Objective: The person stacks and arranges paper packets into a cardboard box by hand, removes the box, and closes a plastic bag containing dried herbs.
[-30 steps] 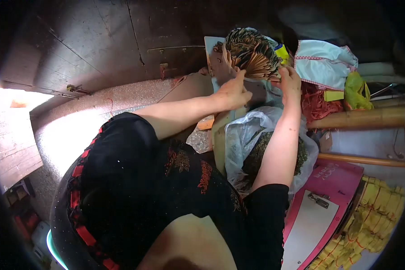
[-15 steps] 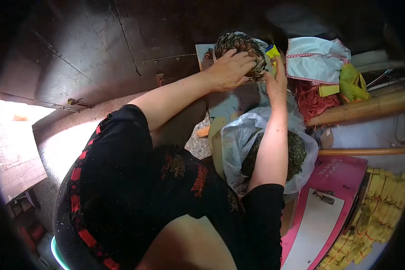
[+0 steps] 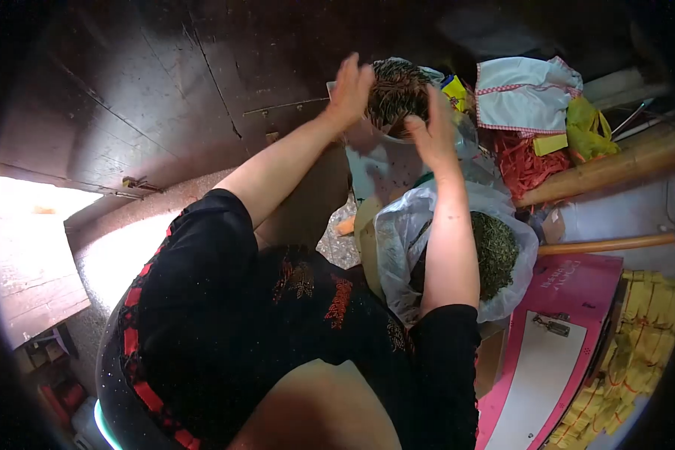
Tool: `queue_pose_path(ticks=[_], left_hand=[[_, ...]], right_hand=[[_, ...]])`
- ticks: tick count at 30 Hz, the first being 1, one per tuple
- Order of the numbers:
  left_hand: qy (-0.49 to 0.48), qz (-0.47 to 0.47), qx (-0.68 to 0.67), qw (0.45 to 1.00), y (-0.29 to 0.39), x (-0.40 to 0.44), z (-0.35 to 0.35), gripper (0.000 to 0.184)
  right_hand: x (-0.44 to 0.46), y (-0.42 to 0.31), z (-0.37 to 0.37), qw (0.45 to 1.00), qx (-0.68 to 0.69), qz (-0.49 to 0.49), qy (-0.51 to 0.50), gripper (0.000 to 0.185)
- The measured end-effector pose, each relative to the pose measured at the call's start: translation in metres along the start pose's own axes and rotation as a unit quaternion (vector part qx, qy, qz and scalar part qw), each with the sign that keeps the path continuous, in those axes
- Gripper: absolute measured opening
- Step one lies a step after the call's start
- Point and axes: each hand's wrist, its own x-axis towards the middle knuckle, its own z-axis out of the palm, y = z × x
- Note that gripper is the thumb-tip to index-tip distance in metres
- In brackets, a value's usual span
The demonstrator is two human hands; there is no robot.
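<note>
A round container (image 3: 388, 137) is packed with many slim dark-brown pieces (image 3: 399, 90) standing close together; I cannot make out their exact kind. At its left edge is my left hand (image 3: 350, 91), raised and open, slightly blurred. On the opposite side, my right hand (image 3: 433, 136) is open with thumb and fingers apart, its palm turned toward the pieces. Neither hand holds anything that I can see. Below my right forearm sits a clear plastic bag (image 3: 401, 229) with dried, chopped green leaves (image 3: 495, 255) in it.
A yellow packet (image 3: 455, 91) lies right of the container. Beyond it are a white cloth with checked trim (image 3: 525, 94), red shredded strips (image 3: 529, 169) and bamboo poles (image 3: 615, 169). A pink-and-white box (image 3: 585, 281) and yellow bundles (image 3: 645, 322) are at lower right.
My left hand has lifted off the brown pieces and moved left to the container's edge. My right hand has shifted left and lower, nearer to the pieces.
</note>
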Motion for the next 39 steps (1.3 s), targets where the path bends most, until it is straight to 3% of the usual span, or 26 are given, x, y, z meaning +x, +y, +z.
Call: queue_pose_path(ticks=[2,4,5,6,7,10,11,14,15,16,18,19,20,22,23,24,26,28,30,32,34,35,36,37,38,39], left_hand=[[0.061,-0.010,-0.137,0.989,-0.008,0.016,-0.007,0.061],[-0.034,0.014,-0.064,0.997,-0.006,0.015,-0.004,0.055],[-0.035,0.016,-0.065,0.997,-0.001,0.010,0.000,0.055],[-0.065,0.104,0.038,0.992,0.003,0.001,0.006,0.052],[-0.094,0.190,0.139,0.967,0.007,-0.005,0.009,0.049],[-0.132,0.136,0.178,0.966,0.009,0.012,0.006,0.047],[-0.119,0.207,0.223,0.945,-0.002,0.023,0.004,0.050],[-0.123,0.234,0.168,0.950,0.030,0.032,-0.005,0.051],[-0.130,0.300,0.265,0.907,0.029,0.025,0.000,0.053],[-0.134,0.304,0.264,0.906,0.028,0.020,0.006,0.053],[-0.190,0.318,0.248,0.895,0.034,0.013,0.016,0.046],[-0.263,0.263,0.195,0.908,0.036,0.028,0.017,0.047],[-0.219,0.286,0.187,0.914,0.042,0.034,0.010,0.051],[-0.123,0.323,0.224,0.911,0.034,0.038,0.003,0.051],[-0.230,0.251,0.231,0.911,0.036,0.038,0.002,0.053],[-0.238,0.255,0.230,0.909,0.037,0.032,0.004,0.053],[-0.306,0.338,0.348,0.819,0.037,0.018,0.008,0.055],[-0.309,0.329,0.357,0.818,0.036,0.032,0.008,0.057],[-0.178,0.387,0.326,0.844,0.040,0.046,0.017,0.059],[-0.193,0.393,0.320,0.840,0.030,0.049,0.029,0.048],[-0.369,0.415,0.394,0.732,0.012,0.057,0.029,0.049],[-0.410,0.411,0.400,0.709,0.046,0.053,0.018,0.028],[-0.390,0.420,0.406,0.712,0.032,0.063,0.023,0.029],[-0.319,0.530,0.395,0.679,0.021,0.080,0.031,0.031],[-0.297,0.466,0.456,0.697,0.058,0.063,0.021,0.033],[-0.305,0.466,0.440,0.704,0.064,0.066,0.029,0.038]], right_hand=[[-0.002,0.006,-0.010,0.997,0.005,0.050,0.058,0.061],[-0.004,-0.001,-0.008,0.993,-0.017,0.104,-0.045,0.066],[-0.010,-0.011,0.001,0.989,-0.091,0.088,-0.075,0.069],[-0.019,-0.017,0.008,0.978,-0.164,0.073,-0.105,0.072],[-0.019,-0.014,0.008,0.981,-0.151,0.067,-0.104,0.075],[-0.013,0.000,-0.001,0.996,-0.049,0.055,-0.048,0.078],[-0.008,-0.005,-0.012,0.996,-0.026,0.084,-0.022,0.078],[-0.007,0.000,-0.007,0.989,-0.066,0.136,0.000,0.077],[-0.013,-0.001,0.006,0.990,-0.099,0.102,-0.008,0.077],[-0.017,0.000,0.018,0.987,-0.104,0.088,-0.084,0.077],[-0.012,-0.017,0.010,0.978,-0.106,0.137,-0.114,0.076],[-0.011,-0.008,0.009,0.991,-0.070,0.100,-0.054,0.077],[-0.007,-0.010,0.004,0.997,-0.035,0.065,0.005,0.077],[-0.007,-0.020,0.002,0.987,-0.087,0.133,0.003,0.078],[-0.008,-0.025,0.006,0.987,-0.097,0.122,-0.043,0.079],[-0.010,-0.029,0.009,0.984,-0.106,0.114,-0.088,0.080],[-0.014,-0.031,0.010,0.979,-0.146,0.101,-0.100,0.081],[-0.012,-0.027,0.010,0.990,-0.095,0.106,-0.019,0.082],[-0.014,-0.030,0.009,0.986,-0.115,0.121,0.023,0.078],[-0.013,-0.026,0.019,0.979,-0.120,0.141,-0.080,0.074],[-0.012,-0.031,0.009,0.977,-0.158,0.136,-0.055,0.070],[-0.011,-0.037,-0.001,0.980,-0.133,0.141,-0.037,0.065],[-0.014,-0.044,-0.013,0.982,-0.113,0.153,-0.021,0.059],[-0.016,-0.054,-0.022,0.985,-0.077,0.155,0.001,0.052],[-0.020,-0.064,-0.027,0.985,-0.047,0.164,0.025,0.045],[-0.026,-0.071,-0.027,0.986,-0.082,0.133,0.057,0.036]])
